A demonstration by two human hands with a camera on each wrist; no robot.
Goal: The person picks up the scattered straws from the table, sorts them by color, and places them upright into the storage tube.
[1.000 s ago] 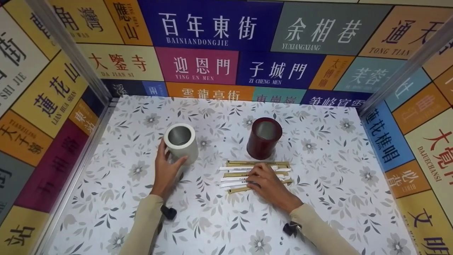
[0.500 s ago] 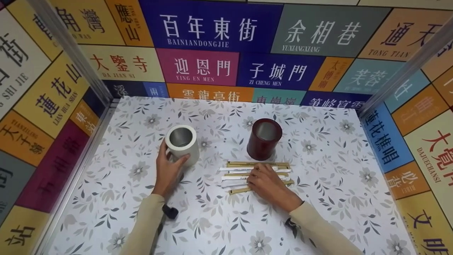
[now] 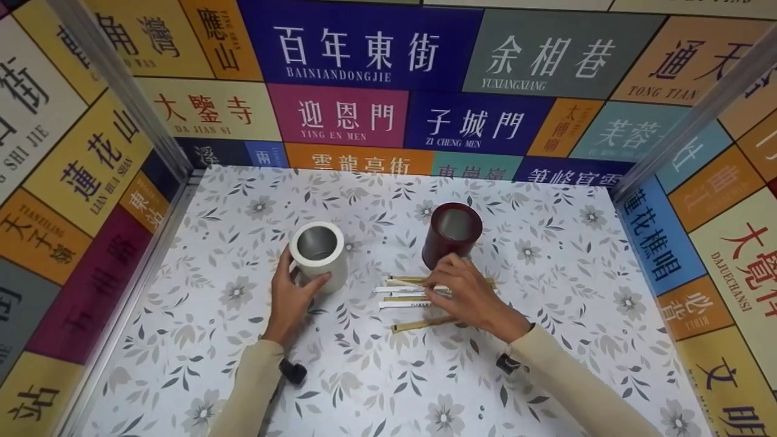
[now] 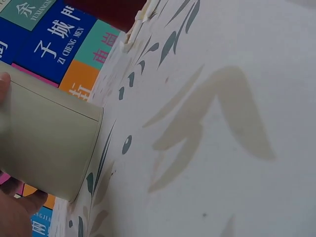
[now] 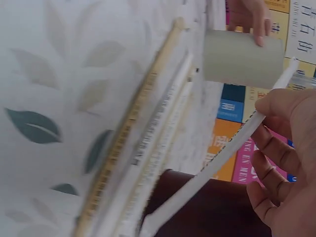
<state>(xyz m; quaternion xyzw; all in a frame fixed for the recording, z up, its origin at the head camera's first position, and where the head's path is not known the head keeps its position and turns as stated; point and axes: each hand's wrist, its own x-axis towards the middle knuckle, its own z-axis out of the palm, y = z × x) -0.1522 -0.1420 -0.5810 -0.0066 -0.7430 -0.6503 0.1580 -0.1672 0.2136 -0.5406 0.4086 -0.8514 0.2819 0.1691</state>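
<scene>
My left hand [image 3: 294, 297] holds a pale cup [image 3: 322, 261] with a metallic inside, thumb and fingers around its side. The left wrist view shows the cup [image 4: 47, 138] from low down, its base by the tabletop. My right hand [image 3: 476, 297] pinches a slim white stick packet [image 5: 212, 163] between thumb and index finger, tilted above the others. Beneath it lie white and gold stick packets [image 3: 400, 304] in a row, with one gold packet [image 3: 419, 326] apart at the near side. Just behind stands a dark red cup [image 3: 452, 240], partly hidden by my right hand.
A white tabletop with a grey floral print [image 3: 364, 376] carries everything. Coloured panels with Chinese characters [image 3: 364, 48] enclose the back and both sides. Metal posts [image 3: 152, 127] stand at the back corners.
My right hand has lifted a white packet out of the row and moved slightly right and away from me. My left hand has shifted the pale cup a little right and nearer.
</scene>
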